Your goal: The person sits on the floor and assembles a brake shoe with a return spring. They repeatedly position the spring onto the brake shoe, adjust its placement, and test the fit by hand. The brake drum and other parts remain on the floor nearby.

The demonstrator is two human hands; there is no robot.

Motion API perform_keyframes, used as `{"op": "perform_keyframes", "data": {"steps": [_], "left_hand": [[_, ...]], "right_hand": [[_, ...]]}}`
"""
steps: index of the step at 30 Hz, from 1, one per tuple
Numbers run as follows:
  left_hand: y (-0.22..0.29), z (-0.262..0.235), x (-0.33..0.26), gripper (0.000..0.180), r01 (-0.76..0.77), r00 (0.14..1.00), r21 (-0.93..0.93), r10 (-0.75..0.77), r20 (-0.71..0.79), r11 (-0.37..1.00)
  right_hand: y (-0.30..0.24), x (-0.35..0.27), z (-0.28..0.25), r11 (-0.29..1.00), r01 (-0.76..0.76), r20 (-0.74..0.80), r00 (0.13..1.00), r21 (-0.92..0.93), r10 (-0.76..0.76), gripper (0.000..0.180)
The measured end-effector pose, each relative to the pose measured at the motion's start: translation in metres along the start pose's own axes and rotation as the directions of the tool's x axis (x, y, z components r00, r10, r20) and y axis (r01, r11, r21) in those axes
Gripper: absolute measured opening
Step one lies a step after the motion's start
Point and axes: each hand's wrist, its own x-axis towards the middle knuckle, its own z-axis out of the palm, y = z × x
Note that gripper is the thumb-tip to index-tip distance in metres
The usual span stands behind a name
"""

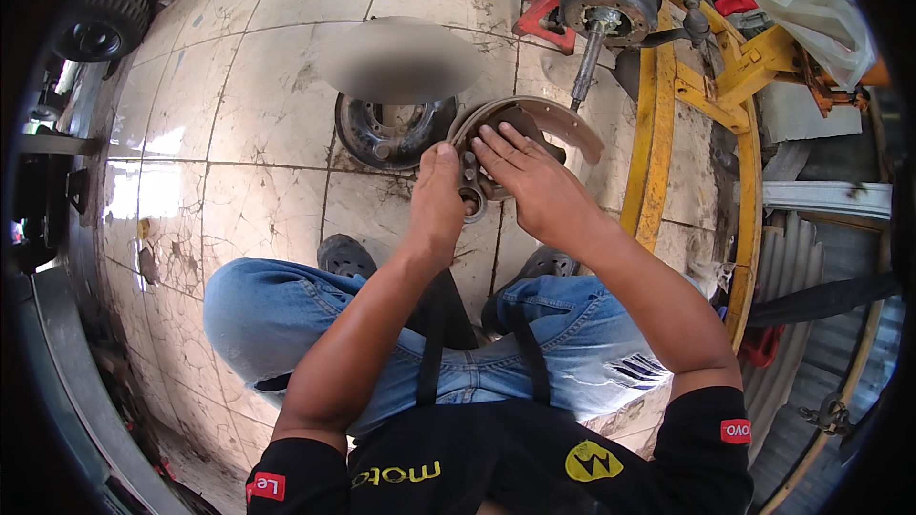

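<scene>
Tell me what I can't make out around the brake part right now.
Head view only:
- Middle of the curved grey-brown brake shoe assembly: covered by the right hand and left hand.
- Whether either hand grips or only presses: fingers overlap, cannot tell.
- Dark round metal brake drum on the tiled floor: top hidden by a blurred patch.
- Yellow steel frame: lower end cut off by the picture's rim.

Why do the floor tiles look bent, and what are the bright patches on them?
Head view: the fisheye lens curves the tiled floor toward the rim; glare shines on tiles at left; a blurred oval smudge sits above the brake drum; both hands stay sharp.
</scene>
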Motion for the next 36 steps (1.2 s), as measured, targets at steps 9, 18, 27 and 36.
{"op": "perform_keyframes", "data": {"steps": [9, 18, 27, 36], "left_hand": [[0.005, 0.012, -0.013, 0.040, -0.011, 0.998, -0.013, 0.010, -0.062, 1.000], [0.007, 0.013, -0.015, 0.041, -0.011, 0.998, -0.037, 0.009, -0.055, 0.999], [0.003, 0.012, -0.016, 0.040, -0.023, 0.999, 0.002, 0.023, -0.031, 1.000], [0.004, 0.008, -0.013, 0.041, -0.038, 0.999, 0.010, 0.038, 0.006, 0.999]], "right_hand": [[-0.001, 0.000, 0.001, 1.000, -0.019, -0.001, 1.000, 0.001, 0.019, 0.062], [0.000, 0.003, 0.001, 1.000, -0.025, 0.000, 1.000, 0.003, 0.025, 0.060], [-0.001, -0.003, 0.003, 0.999, -0.042, 0.003, 0.999, -0.022, 0.042, 0.058], [0.000, -0.004, 0.002, 0.999, -0.019, 0.013, 1.000, -0.035, 0.019, 0.058]]}}
